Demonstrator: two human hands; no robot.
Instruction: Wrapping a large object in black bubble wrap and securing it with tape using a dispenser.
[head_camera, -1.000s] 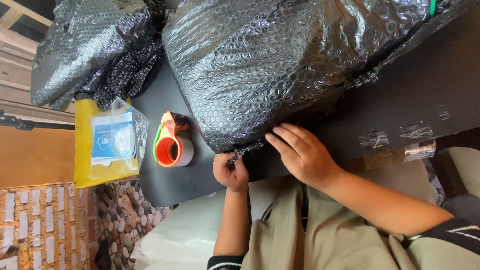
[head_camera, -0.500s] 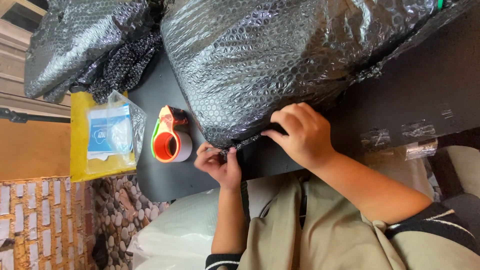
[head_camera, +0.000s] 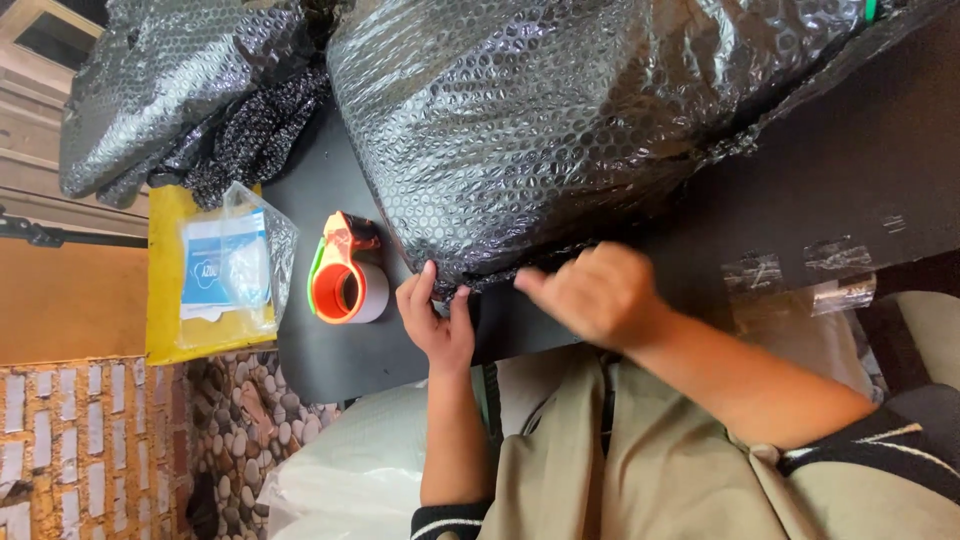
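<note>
1. Beige cloth of my own clothing fills the nearest ground at 6 o'clock, with dark striped cuffs on both sleeves.
2. My left hand sits just above it, fingers curled and pinching the lower edge of the bubble-wrap bundle between thumb and fingertips.
3. My right hand lies at 3 o'clock from the left one, loosely closed, fingers pressed on the same edge; I cannot tell whether it grips anything.
4. That bundle is large and rounded, wrapped in glossy black bubble film with a fine dimpled texture; it rests on the dark table and fills the centre out to 12 o'clock.
5. At 9 o'clock from my left hand, well clear of it, lies a tape dispenser, orange core, green and red frame, touching the bundle's side.
6. Farther toward 9 o'clock, a clear plastic pouch holds a blue-and-white rectangular label, lying on a yellow flat package.
7. At 10 o'clock, farthest off, a second black bubble-wrapped bundle slumps.
8. Strips of clear tape cling to the table edge at 3 o'clock.
</note>
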